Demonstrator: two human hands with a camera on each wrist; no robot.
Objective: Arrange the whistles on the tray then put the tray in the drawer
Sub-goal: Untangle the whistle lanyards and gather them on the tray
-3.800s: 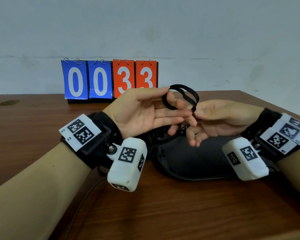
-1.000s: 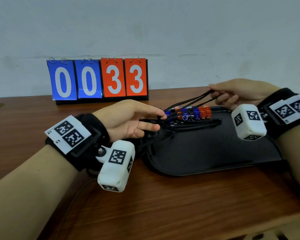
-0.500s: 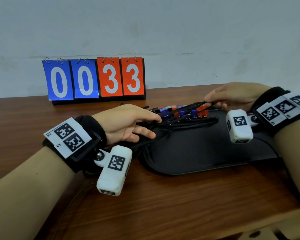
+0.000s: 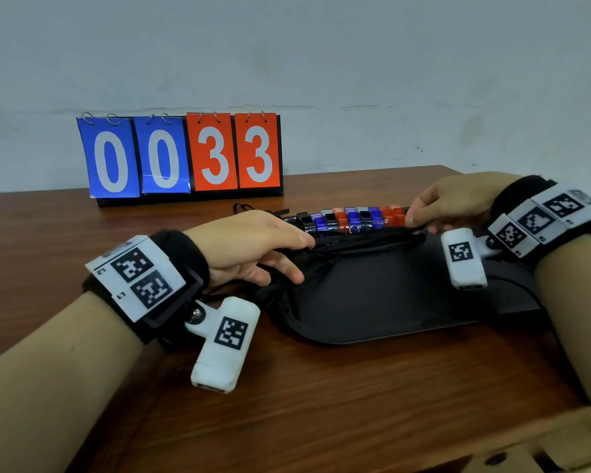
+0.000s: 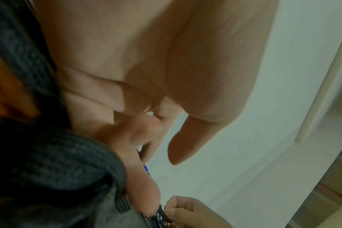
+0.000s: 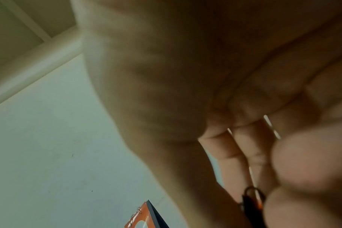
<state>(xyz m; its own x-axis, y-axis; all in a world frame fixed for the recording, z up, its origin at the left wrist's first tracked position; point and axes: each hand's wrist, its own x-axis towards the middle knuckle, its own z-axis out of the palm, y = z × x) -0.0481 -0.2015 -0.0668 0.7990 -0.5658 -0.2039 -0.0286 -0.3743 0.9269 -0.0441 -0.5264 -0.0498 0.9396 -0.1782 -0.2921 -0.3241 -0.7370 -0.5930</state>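
A flip scoreboard (image 4: pixel 185 155) stands at the back of the brown wooden worktop (image 4: pixel 321 397), against a pale wall (image 4: pixel 355 63). Its two blue cards read 0 0, its two orange cards 3 3, hung on small wire rings. Its orange corner also shows in the right wrist view (image 6: pixel 144 216).

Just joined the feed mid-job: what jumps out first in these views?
The flip scoreboard reading 0033, blue and orange cards, stands at the back of the wooden table against the wall. In front of it, a row of blue, orange and black whistles lines the far edge of the black tray. The left hand and right hand are at the ends of the bunched black lanyards.
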